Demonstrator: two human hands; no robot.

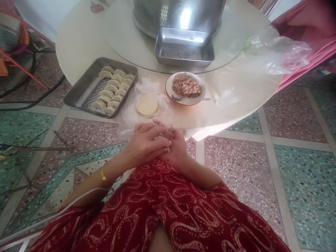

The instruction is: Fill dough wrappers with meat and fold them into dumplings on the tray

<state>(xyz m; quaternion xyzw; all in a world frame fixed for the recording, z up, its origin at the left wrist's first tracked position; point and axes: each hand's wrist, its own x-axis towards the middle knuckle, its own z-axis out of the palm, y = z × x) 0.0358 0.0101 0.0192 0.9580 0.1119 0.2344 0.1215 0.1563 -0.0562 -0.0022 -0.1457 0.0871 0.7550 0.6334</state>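
Note:
My left hand (145, 143) lies over my right hand (176, 148) just below the round table's near edge, above my lap. Both hands press together on a dumpling (160, 138), of which only a pale bit of dough shows between the fingers. A stack of round wrappers (147, 104) lies on plastic just beyond my hands. To its right stands a white bowl (169, 84) of minced filling (187, 85) with a spoon (190, 99) across its front. At the left, a metal tray (78, 92) holds several folded dumplings (113, 91) in rows.
A second, smaller metal tray (183, 52) and a big perforated steel pot (178, 14) stand on the glass turntable (126, 45) at the back. A clear plastic bag (270, 49) lies at the right of the table. Terrazzo floor surrounds the table; chair legs and cables at far left.

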